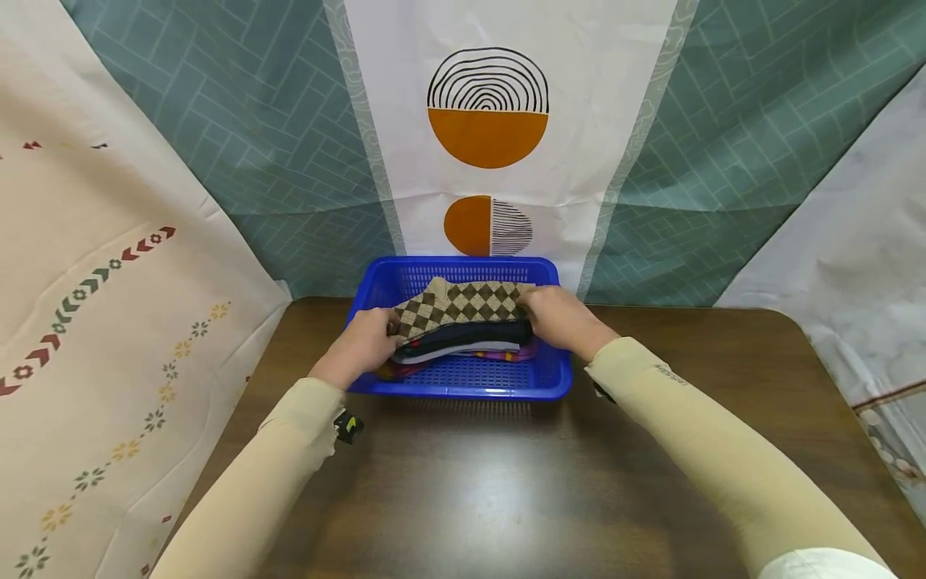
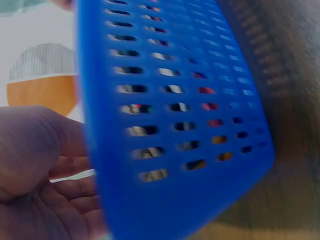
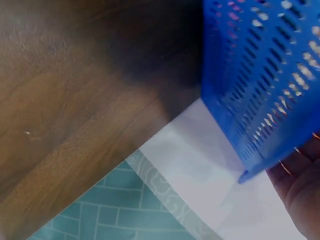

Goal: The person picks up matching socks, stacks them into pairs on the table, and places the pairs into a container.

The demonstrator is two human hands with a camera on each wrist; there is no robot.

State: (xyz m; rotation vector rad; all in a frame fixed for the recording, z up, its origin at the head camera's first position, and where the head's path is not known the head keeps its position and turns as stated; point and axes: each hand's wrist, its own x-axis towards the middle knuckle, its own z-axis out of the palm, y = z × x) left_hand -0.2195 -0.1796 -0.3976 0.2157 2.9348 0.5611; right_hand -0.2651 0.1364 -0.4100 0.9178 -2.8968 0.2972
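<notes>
A beige sock with brown diamond checks (image 1: 477,304) lies on top of a stack of folded socks (image 1: 463,347) inside a blue plastic basket (image 1: 470,392). My left hand (image 1: 362,342) pinches the sock's left end, while my right hand (image 1: 560,319) pinches its right end. Dark, pale and multicoloured layers show under the checked sock. In the left wrist view the basket wall (image 2: 165,200) hides the left fingertips; the right fingertips are likewise behind the basket wall (image 3: 280,95) in the right wrist view.
The basket stands near the back of a brown wooden table (image 1: 463,482), close to a hanging patterned curtain (image 1: 608,121). A cream cloth with floral bands (image 1: 108,362) hangs on the left, and a pale cloth (image 1: 868,233) on the right.
</notes>
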